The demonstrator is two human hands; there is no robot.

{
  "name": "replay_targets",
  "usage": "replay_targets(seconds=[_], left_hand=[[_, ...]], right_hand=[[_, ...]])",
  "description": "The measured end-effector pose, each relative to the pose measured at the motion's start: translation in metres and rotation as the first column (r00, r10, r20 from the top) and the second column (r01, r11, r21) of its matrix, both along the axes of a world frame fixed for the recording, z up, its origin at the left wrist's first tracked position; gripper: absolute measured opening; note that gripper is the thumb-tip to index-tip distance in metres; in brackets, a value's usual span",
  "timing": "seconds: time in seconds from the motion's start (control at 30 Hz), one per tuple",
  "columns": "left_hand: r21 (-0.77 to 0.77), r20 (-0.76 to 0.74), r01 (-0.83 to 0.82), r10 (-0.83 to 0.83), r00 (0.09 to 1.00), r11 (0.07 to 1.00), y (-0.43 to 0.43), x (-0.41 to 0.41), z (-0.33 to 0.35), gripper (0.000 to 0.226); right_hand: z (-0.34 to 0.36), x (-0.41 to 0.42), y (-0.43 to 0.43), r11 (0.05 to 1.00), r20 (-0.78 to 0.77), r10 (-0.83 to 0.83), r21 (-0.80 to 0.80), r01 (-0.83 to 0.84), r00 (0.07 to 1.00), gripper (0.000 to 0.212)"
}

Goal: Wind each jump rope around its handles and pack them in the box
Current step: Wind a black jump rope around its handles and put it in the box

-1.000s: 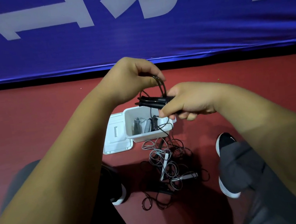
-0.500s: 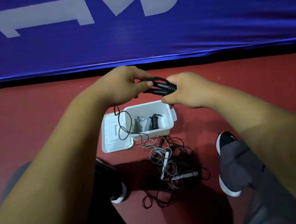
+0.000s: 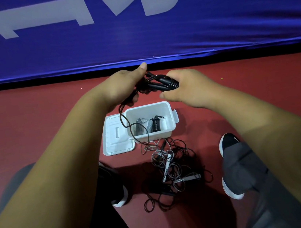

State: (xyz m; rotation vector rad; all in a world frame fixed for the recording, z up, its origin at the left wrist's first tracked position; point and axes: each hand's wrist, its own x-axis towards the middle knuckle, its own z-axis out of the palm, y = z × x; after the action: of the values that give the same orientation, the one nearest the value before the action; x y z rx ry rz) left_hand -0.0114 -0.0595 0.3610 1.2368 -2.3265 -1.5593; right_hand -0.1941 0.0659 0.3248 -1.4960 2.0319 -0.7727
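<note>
Jump rope (image 3: pixel 161 82), black, is held up between both hands, above the box (image 3: pixel 154 136). right hand (image 3: pixel 190 87) is curled round the handles where cord is wound on. left hand (image 3: pixel 123 86) grips a cord loop just beside it, thumb up. loose cord drops from under the left hand, crosses the box, joins the tangled pile (image 3: pixel 172 166) on the floor (image 3: pixel 31 120) below both hands. box is open, lid (image 3: pixel 115 147) flat against its left side. inside: grey wound rope (image 3: pixel 148 126), black wound rope (image 3: pixel 155 123)
</note>
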Motion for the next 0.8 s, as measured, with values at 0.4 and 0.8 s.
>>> replay_targets(seconds=[0.4,0.8], left_hand=[[0.079,-0.100,0.084,-0.076,0.992,0.993,-0.006,-0.002,-0.007,0.042],[0.255,0.038,0.188,-0.204,0.978,0.948,0.011,-0.008,-0.007,0.046]], right_hand=[[0.000,-0.001,0.003,0.995,0.380,-0.040,0.103,0.001,0.924,0.030],[-0.013,-0.009,-0.004,0.979,-0.105,-0.200,0.011,0.203,0.974,0.025]])
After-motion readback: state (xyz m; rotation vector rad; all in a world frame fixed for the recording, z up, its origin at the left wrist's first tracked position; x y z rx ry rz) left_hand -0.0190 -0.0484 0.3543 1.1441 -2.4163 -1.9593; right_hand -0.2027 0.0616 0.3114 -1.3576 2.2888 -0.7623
